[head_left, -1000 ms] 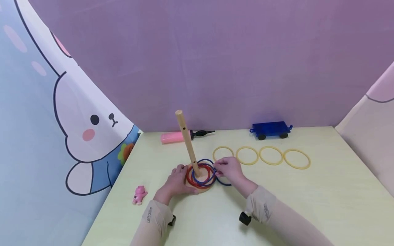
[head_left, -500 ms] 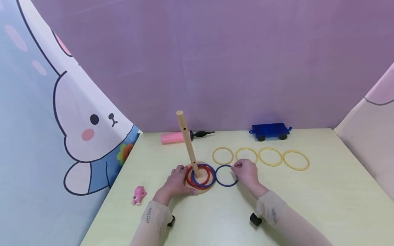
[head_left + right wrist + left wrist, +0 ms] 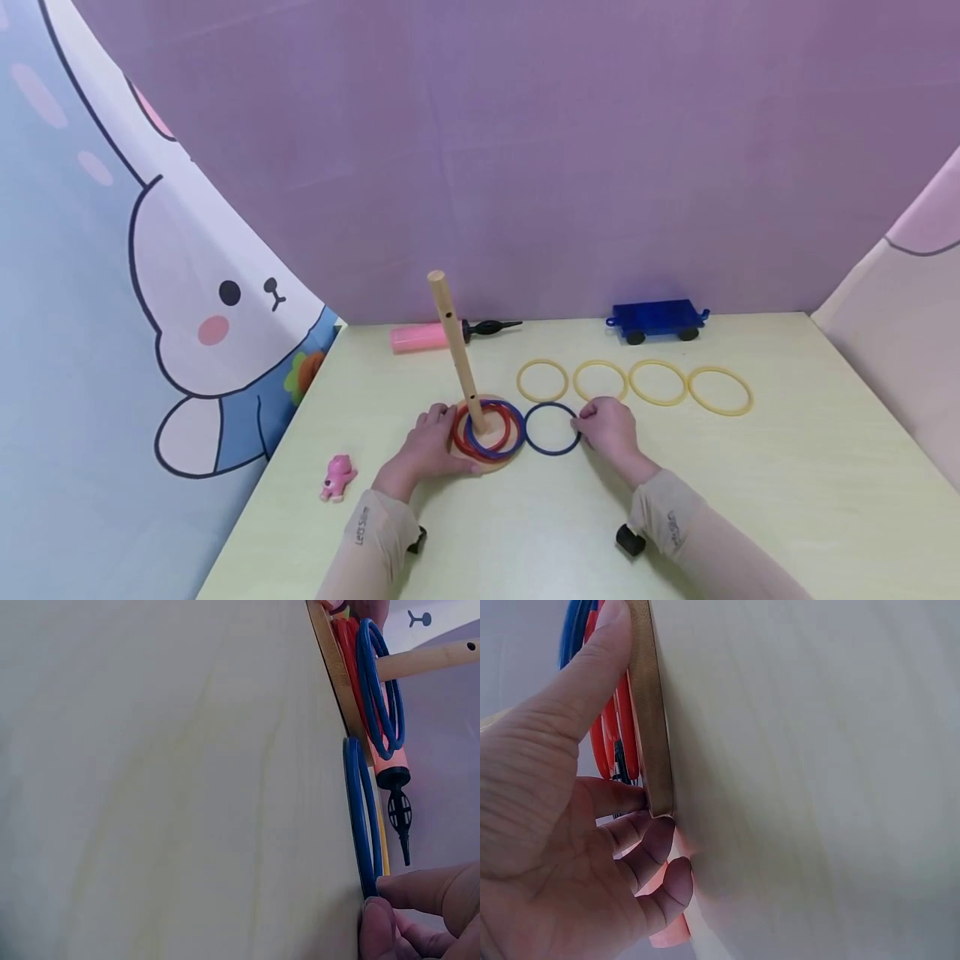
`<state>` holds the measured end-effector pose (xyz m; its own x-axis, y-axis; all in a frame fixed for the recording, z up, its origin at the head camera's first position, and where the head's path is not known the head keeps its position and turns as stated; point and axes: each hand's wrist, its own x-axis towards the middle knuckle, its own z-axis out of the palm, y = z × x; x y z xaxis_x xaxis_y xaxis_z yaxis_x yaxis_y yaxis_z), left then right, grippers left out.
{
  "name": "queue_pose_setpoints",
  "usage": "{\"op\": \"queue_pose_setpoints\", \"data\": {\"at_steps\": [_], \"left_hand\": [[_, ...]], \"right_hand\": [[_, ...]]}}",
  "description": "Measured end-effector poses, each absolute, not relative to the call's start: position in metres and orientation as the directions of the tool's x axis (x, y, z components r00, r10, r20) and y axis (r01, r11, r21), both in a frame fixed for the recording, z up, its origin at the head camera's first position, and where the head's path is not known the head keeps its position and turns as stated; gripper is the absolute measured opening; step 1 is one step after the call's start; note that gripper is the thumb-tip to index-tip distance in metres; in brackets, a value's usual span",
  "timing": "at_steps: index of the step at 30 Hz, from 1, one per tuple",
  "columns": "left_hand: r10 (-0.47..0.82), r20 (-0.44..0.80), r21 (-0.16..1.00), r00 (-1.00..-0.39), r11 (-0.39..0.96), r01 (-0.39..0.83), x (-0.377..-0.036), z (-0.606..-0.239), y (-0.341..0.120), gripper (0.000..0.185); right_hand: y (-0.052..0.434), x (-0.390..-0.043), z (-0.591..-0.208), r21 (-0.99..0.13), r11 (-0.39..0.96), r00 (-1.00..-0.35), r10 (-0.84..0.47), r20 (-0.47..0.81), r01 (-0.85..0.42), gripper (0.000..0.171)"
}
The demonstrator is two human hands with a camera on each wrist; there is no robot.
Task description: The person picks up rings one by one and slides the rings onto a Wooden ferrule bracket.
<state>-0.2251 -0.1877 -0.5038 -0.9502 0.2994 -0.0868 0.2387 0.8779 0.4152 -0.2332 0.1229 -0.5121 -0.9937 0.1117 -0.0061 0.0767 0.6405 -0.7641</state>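
Setting a blue ring flat on the table beside the peg stand.

Over the last second the right hand [image 3: 611,432] has carried the blue ring [image 3: 552,429] away from the wooden stand [image 3: 487,457] and lowered it; it now lies flat on the table [image 3: 787,500], just right of the stand's base and in front of the row of four yellow rings [image 3: 633,382]. Thumb and fingertips [image 3: 420,889] still pinch its right edge, so it has not been let go. The left hand [image 3: 427,446] has kept its place, fingers curled against the base's rim, steadying it. Red rings [image 3: 459,433] and blue rings [image 3: 517,425] remain around the tilted peg [image 3: 455,346]. Judging by this, rings are coming off and being laid out by colour.
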Motion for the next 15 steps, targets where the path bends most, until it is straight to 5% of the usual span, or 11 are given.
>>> {"op": "queue_pose_setpoints", "data": {"at_steps": [15], "left_hand": [[0.296, -0.089, 0.418, -0.951, 0.878, 0.234, -0.2263, -0.5058, -0.1885, 0.114]], "right_hand": [[0.1301, -0.2294, -0.5086, -0.71, 0.7, -0.996, 0.079, -0.04, 0.084, 0.006]]}}
